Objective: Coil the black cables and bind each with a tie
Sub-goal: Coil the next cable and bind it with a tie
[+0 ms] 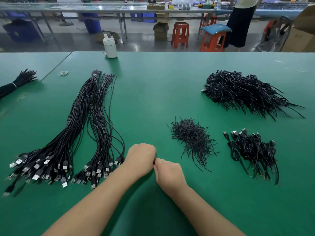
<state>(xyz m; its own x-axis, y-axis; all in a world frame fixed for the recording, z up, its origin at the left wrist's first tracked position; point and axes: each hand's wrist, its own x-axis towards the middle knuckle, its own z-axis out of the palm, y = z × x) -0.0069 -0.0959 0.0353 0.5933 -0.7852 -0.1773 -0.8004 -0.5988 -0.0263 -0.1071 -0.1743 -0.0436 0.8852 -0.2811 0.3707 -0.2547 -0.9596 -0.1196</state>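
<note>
Left hand (141,158) and right hand (167,174) clenched together on a barely visible black cable (154,161) near the desk (153,86) front edge.

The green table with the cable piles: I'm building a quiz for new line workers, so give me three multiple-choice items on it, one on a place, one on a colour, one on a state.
1. Where does the pile of short ties lie?
A. Between the straight cables and the small pile of coiled cables
B. At the table's far edge
C. Under the bottle

2. What colour is the bottle?
A. Red
B. White
C. Blue

3. How are the hands?
A. Flat on the table
B. Raised, apart
C. Curled, meeting over something small and dark

Key: 1 A, straight cables left of it, coiled cables right; 2 B, plainly white; 3 C, left hand and right hand touch, fingers curled.
</note>
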